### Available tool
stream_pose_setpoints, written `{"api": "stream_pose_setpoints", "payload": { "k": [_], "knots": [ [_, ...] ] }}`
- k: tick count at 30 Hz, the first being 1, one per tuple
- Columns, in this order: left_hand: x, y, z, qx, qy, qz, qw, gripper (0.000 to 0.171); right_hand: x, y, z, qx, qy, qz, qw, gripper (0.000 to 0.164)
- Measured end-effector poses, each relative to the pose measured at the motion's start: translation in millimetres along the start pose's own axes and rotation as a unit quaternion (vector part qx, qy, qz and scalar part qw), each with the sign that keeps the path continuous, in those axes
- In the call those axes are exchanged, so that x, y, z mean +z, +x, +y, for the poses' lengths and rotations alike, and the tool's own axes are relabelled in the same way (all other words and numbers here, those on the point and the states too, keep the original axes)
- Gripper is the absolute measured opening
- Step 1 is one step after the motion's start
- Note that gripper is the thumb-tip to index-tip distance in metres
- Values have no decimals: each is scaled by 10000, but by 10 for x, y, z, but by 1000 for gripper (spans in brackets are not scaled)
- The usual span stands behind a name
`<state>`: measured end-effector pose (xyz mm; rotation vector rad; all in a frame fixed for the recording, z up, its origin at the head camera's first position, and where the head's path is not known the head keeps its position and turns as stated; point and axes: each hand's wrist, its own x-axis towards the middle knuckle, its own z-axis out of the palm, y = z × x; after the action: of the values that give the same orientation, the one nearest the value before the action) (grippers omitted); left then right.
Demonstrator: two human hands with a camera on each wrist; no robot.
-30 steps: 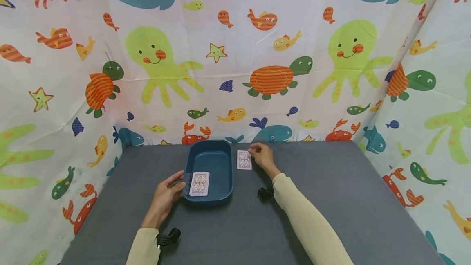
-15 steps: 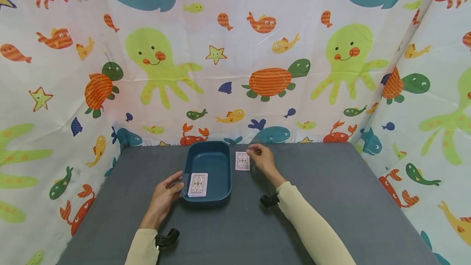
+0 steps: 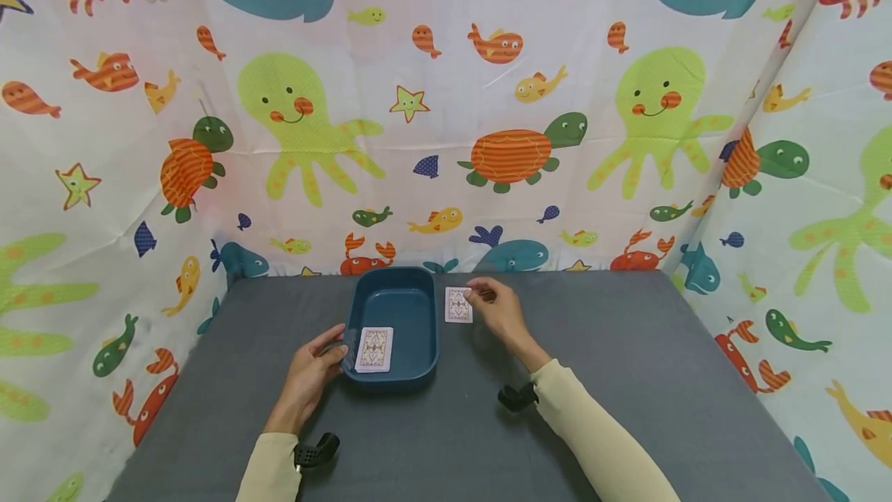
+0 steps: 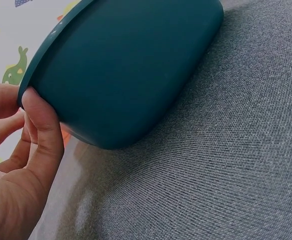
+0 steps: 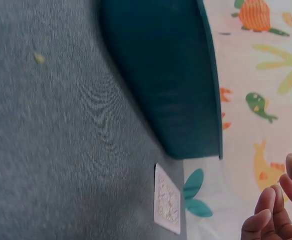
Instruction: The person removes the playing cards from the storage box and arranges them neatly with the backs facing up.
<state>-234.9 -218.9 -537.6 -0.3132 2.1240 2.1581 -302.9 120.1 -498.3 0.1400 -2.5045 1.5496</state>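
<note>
Looks like you're in a little curtained-off booth: kiddie cloth (image 3: 390,177) printed with octopuses (image 3: 293,111) and turtles (image 3: 512,155) hangs behind your grey table (image 3: 599,331) and along both sides. Could be a corner of a home, but that cloth fills the background, so hard to say.

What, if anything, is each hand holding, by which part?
Left hand: blue tray, pinched at the rim on its left side, toward the near corner. Right hand: nothing.

The tray (image 3: 416,335) is dark teal, the cards (image 3: 374,349) white with reddish scrollwork, the tabletop (image 3: 425,448) grey.
</note>
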Motion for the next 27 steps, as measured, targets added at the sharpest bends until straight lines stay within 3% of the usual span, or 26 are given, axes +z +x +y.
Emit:
{"api": "stream_pose_setpoints", "payload": {
  "k": [24,27],
  "knots": [
    [-5,-13,3,-29,245,-31,9997,47,107,-402,-316,-439,692,-417,9958,22],
    [-5,-16,6,-46,257,-43,9996,47,78,-476,-456,-539,784,-553,9939,23]
  ]
}}
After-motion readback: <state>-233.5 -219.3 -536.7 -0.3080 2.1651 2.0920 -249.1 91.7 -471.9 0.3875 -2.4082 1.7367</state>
